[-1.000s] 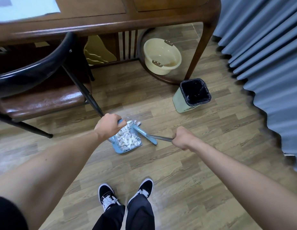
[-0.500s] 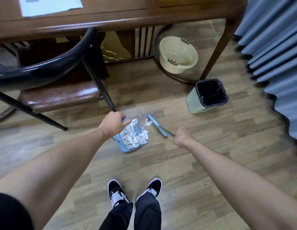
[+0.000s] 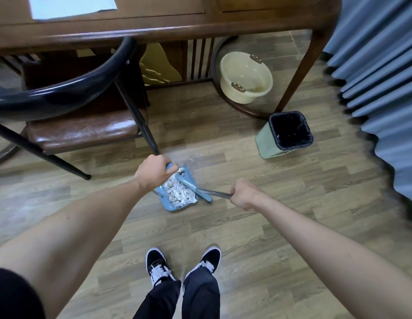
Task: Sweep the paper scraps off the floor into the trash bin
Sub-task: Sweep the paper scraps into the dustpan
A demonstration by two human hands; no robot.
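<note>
A blue dustpan (image 3: 170, 204) sits on the wood floor, heaped with white paper scraps (image 3: 177, 193). My left hand (image 3: 154, 170) grips the dustpan's handle from above. My right hand (image 3: 243, 194) grips the grey handle of a small blue broom (image 3: 193, 186), whose head lies across the pan's right edge against the scraps. One small scrap (image 3: 191, 160) lies on the floor just beyond the pan. The pale green trash bin (image 3: 265, 140) with a black liner stands open to the right, about two pan lengths away.
A black-framed chair (image 3: 80, 132) with a brown seat stands close on the left, its leg just behind my left hand. A wooden desk (image 3: 177, 26) spans the back, with a cream basin (image 3: 245, 77) under it. Blue curtains (image 3: 384, 77) hang at the right. My shoes (image 3: 182, 263) are below.
The broom head has swept back from the floor right of the pan onto the pan's right edge. My left hand keeps its hold on the dustpan, which has stayed put.
</note>
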